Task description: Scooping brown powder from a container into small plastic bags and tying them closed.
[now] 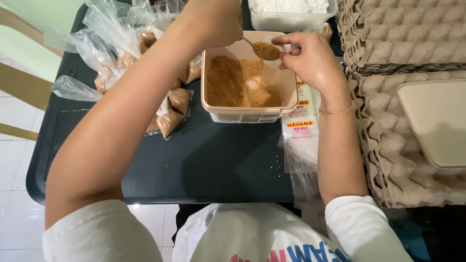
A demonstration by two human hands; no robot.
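My left hand (218, 19) grips a metal spoon (264, 50) heaped with brown sugar, held over the far rim of a square beige tub (245, 110) half full of the same brown sugar. My right hand (310, 58) pinches the mouth of a small clear plastic bag (275, 60), right beside the spoon's bowl. A thin gold bracelet sits on the right wrist.
Several clear bags filled with brown sugar (170, 109) lie left of the tub on the dark table (194, 165). A pack of flat plastic bags (301, 131) lies to the tub's right. Stacked egg trays (388, 145) with a beige lid (437, 121) stand right; a white-filled tub (291, 12) sits behind.
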